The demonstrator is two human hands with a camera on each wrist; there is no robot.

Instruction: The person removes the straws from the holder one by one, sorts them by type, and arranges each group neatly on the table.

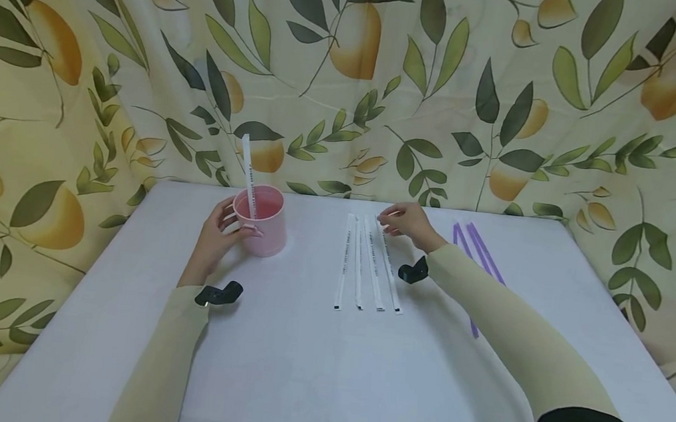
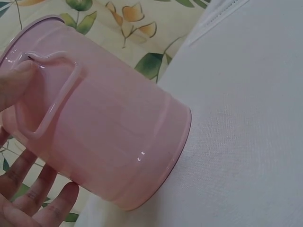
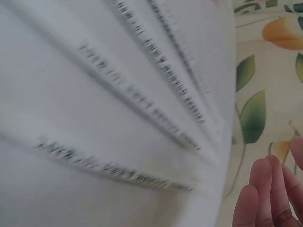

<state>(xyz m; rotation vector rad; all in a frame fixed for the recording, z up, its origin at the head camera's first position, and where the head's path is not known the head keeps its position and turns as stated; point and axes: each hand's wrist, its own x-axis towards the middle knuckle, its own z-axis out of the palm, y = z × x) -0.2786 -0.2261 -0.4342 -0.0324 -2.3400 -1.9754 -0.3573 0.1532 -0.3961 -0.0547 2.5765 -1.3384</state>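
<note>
My left hand (image 1: 215, 237) holds a pink mug (image 1: 272, 232) from its left side, thumb at the handle (image 2: 59, 101) and fingers spread around the wall. A white, printed paper-wrapped straw (image 1: 249, 173) leans upright in the mug, its lower part hidden inside. Several more wrapped straws (image 1: 373, 268) lie side by side on the white table, fanned slightly. Over the far end of the rightmost one is my right hand (image 1: 412, 224), palm down with fingers bent loosely. In the right wrist view, its fingertips (image 3: 260, 175) show beyond the straw ends, with nothing between them.
Purple straws (image 1: 485, 251) lie on the table to the right, partly behind my right forearm. The white-covered table (image 1: 276, 366) ends at a curtain (image 1: 345, 131) printed with leaves and fruit.
</note>
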